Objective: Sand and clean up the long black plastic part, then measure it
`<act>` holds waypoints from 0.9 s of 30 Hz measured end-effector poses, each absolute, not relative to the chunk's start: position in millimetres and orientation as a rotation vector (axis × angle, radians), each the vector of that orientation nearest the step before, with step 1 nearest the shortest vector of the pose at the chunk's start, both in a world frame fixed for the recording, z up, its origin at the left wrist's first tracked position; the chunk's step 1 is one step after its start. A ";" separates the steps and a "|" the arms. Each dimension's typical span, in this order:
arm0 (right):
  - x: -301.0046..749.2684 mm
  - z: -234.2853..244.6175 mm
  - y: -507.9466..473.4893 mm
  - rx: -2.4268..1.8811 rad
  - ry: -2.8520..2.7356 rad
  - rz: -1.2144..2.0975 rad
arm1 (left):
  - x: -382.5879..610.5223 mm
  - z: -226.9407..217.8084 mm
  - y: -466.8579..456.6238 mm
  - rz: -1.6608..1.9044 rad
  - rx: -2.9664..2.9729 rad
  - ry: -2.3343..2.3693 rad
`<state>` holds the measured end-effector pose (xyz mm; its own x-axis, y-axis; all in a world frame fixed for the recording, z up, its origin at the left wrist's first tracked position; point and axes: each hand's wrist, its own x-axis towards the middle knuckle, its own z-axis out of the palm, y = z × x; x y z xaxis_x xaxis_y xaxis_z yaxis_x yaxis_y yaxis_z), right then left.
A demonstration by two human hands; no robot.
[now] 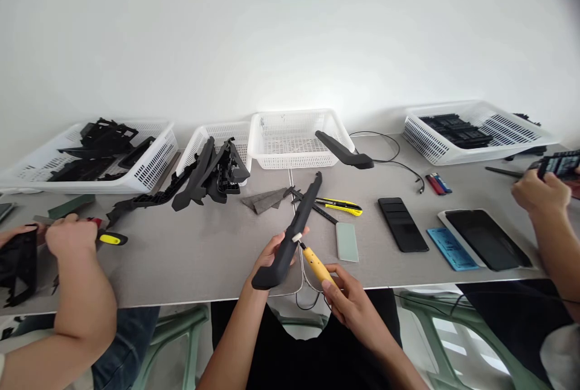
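My left hand (268,257) is closed round a long black plastic trim part (294,230) that slants up and away over the table's front edge. My right hand (351,299) grips a small yellow-handled knife (316,265), its tip touching the part's edge near my left thumb. A second yellow utility knife (342,205) lies on the grey table (208,257) just behind the part, beside a pale green block (347,241).
White baskets (294,139) line the back; another black part (344,152) hangs over the middle one. Black parts (208,175) are piled to the left. A phone (402,224), tablet (487,237) and lighters (437,184) lie to the right. Other people's hands work at far left (72,239) and far right (541,193).
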<state>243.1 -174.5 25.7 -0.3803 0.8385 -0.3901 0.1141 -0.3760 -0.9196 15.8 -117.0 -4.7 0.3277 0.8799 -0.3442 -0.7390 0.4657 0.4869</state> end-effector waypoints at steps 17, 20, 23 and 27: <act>247.7 31.3 -165.9 -1.278 -1.348 1.880 | 18.6 -8.0 -115.8 1.079 0.359 0.735; 252.3 33.1 -166.5 -1.245 -1.363 1.947 | 21.1 -8.1 -116.9 1.094 0.359 0.746; 254.4 32.4 -163.7 -1.283 -1.354 1.924 | 23.7 -7.6 -118.5 1.100 0.376 0.772; 254.3 29.1 -154.0 -1.335 -1.319 1.859 | 27.5 -6.8 -119.6 1.096 0.374 0.772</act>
